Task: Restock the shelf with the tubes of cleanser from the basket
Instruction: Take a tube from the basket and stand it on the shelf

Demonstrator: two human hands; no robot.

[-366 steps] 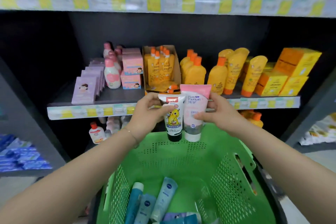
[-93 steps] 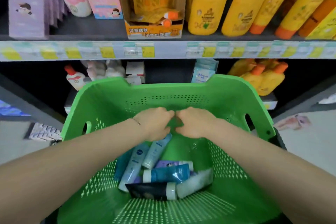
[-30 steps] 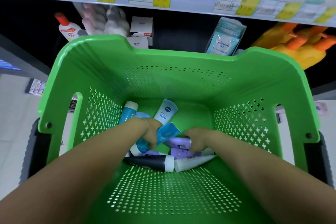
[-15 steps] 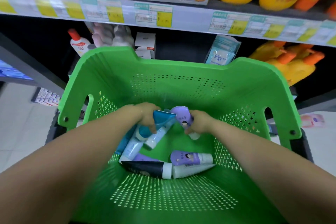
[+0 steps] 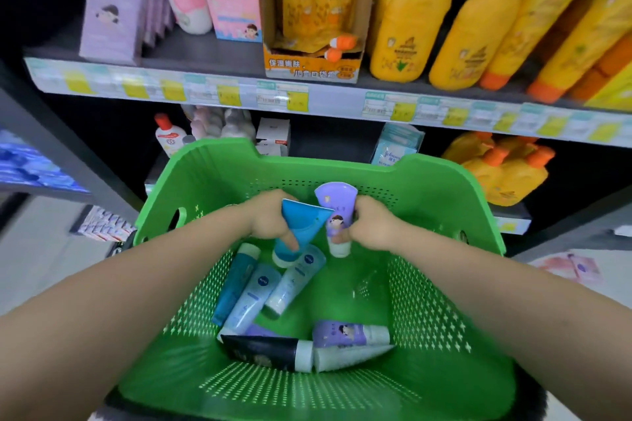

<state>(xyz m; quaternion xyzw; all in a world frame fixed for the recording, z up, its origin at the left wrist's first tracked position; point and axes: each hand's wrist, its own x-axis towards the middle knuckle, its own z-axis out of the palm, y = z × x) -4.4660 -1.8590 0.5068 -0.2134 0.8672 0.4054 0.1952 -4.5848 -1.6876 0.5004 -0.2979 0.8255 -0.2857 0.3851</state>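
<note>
Green perforated plastic on all sides of the work: basket (image 5: 205, 161) close against the shelving, far rim just below the lower tier. Fingers of left hand (image 5: 270, 225) curled round a blue tube (image 5: 302, 220), cap down, crimped end up. Fingers of right hand (image 5: 374, 229) curled round a purple tube (image 5: 337, 205), same attitude, white cap hanging below the grip. Both tubes held side by side above the basket floor, nearly touching, level with the far wall and not yet over the rim. Judged step: pick done, carry to shelf about to begin. Left on the basket floor: a fan of pale and dark blue tubes (image 5: 260, 294) at left, a black tube (image 5: 263, 350), a second purple one (image 5: 349, 333), a white one (image 5: 345, 357) beside it. Well short of finished, then. Next move, likely: up and forward over the far rim, then onto a free patch of shelf (image 5: 205, 53). Bare grey board visible between the purple boxes (image 5: 113, 24) and the orange display carton (image 5: 311, 70), in front of the pink cartons (image 5: 236, 17). Probably the best landing room, though proper slot for cleanser not readable from here. Right half of that tier packed with yellow bottles (image 5: 407, 24), no gap seen. Edges to mind: basket rim under the hanging caps on the way out, price-label strip (image 5: 239, 94) along the shelf lip. Tier above out of view, headroom unknown. Lower tier mostly hidden behind the basket.
</note>
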